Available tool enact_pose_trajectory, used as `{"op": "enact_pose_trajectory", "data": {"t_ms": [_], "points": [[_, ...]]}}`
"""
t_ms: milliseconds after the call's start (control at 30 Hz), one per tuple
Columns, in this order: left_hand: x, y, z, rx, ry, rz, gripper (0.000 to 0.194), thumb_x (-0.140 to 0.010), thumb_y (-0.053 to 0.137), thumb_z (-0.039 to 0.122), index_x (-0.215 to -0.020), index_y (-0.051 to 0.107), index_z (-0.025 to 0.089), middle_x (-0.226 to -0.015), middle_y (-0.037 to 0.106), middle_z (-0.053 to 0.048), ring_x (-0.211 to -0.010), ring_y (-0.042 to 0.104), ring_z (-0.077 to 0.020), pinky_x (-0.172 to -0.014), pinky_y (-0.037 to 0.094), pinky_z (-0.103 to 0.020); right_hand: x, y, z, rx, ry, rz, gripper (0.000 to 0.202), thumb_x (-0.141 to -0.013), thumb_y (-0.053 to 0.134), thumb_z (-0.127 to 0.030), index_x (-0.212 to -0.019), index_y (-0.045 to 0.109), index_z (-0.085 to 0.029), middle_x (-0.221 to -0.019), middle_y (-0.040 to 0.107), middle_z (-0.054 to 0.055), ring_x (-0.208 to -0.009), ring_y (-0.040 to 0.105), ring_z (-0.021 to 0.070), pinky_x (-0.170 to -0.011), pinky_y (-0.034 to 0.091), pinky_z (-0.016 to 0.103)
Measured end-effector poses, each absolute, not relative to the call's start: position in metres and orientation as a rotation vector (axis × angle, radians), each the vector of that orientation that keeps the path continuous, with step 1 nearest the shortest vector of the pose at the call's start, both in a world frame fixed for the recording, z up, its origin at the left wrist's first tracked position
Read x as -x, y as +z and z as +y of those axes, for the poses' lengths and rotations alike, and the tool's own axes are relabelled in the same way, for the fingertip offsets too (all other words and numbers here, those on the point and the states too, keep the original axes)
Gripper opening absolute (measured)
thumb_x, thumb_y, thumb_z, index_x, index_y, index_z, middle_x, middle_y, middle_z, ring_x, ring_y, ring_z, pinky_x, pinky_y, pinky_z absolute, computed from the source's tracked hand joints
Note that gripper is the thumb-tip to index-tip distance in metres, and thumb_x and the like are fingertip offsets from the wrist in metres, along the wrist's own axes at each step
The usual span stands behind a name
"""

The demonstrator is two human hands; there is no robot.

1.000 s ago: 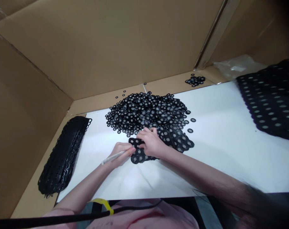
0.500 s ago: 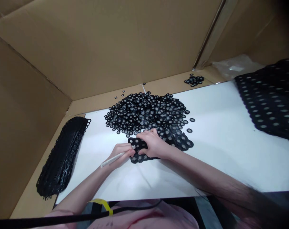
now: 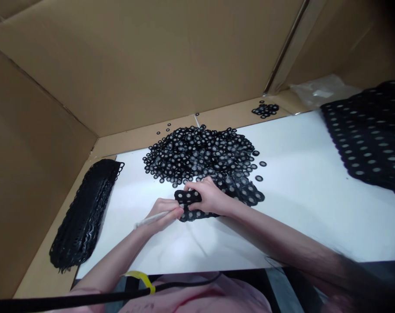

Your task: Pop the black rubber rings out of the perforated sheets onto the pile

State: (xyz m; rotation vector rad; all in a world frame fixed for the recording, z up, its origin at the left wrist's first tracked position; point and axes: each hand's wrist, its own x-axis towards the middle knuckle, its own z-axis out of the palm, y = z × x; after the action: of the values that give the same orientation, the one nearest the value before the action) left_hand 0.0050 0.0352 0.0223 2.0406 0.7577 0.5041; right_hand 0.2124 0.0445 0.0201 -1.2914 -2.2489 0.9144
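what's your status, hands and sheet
Left hand holding white pen-like tool. Right hand on black dotted sheet. Disc pile close beyond; nothing seen blocking either hand.

The person wears a pale pink fabric top (image 3: 236, 300) with a thin, curved red line (image 3: 194, 299) across its front and small dark marks, too blurred to read, lower on the left. Its left pink sleeve (image 3: 93, 308) ends high, leaving the forearm bare; the right pink sleeve (image 3: 336, 302) shows only as a dim patch. Left hand (image 3: 166, 213) and right hand (image 3: 212, 198) are ungloved. A black cable or strap (image 3: 70, 299) crosses the chest, wrapped by a bright yellow band (image 3: 148, 283). Dark, blurred hair (image 3: 373, 278) fills the lower right, with fine loose strands.
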Motion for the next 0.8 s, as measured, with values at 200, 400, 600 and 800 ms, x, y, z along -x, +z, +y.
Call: {"op": "enact_pose_trajectory", "data": {"t_ms": [200, 400, 600, 800], "points": [[-0.005, 0.019, 0.035, -2.284, 0.443, 0.703, 0.034, -0.091, 0.037, 0.024, -0.060, 0.048, 0.014, -0.056, 0.045, 0.000, -0.054, 0.040, -0.0089, -0.053, 0.032, -0.022, -0.211, 0.020, 0.044, 1.330, 0.909, -2.234, 0.035, -0.062, 0.073, -0.027, -0.092, 0.054, -0.022, -0.082, 0.063, -0.001, -0.078, 0.054, 0.0182, -0.080, 0.028, 0.032], [-0.008, 0.026, 0.036, -2.153, 0.425, 0.701, 0.037, -0.092, 0.035, 0.026, -0.058, 0.047, 0.014, -0.055, 0.047, 0.000, -0.054, 0.043, -0.0090, -0.055, 0.034, -0.022, -0.211, 0.019, 0.044, 1.310, 0.918, -2.222, 0.034, -0.062, 0.072, -0.026, -0.090, 0.054, -0.022, -0.079, 0.061, -0.002, -0.078, 0.053, 0.0177, -0.080, 0.027, 0.032], [-0.008, 0.031, 0.037, -2.030, 0.423, 0.704, 0.041, -0.091, 0.037, 0.028, -0.054, 0.047, 0.013, -0.054, 0.049, 0.000, -0.054, 0.044, -0.0086, -0.058, 0.036, -0.022, -0.211, 0.020, 0.044, 1.254, 0.927, -2.233, 0.030, -0.061, 0.071, -0.024, -0.085, 0.054, -0.022, -0.071, 0.059, -0.005, -0.075, 0.052, 0.0154, -0.081, 0.026, 0.031], [-0.005, 0.026, 0.038, -1.976, 0.398, 0.718, 0.042, -0.090, 0.038, 0.031, -0.054, 0.048, 0.013, -0.053, 0.048, 0.000, -0.053, 0.043, -0.0084, -0.057, 0.034, -0.022, -0.211, 0.020, 0.043, 1.240, 0.919, -2.225, 0.028, -0.061, 0.071, -0.022, -0.083, 0.054, -0.022, -0.072, 0.060, -0.005, -0.074, 0.053, 0.0159, -0.080, 0.026, 0.031]]}}
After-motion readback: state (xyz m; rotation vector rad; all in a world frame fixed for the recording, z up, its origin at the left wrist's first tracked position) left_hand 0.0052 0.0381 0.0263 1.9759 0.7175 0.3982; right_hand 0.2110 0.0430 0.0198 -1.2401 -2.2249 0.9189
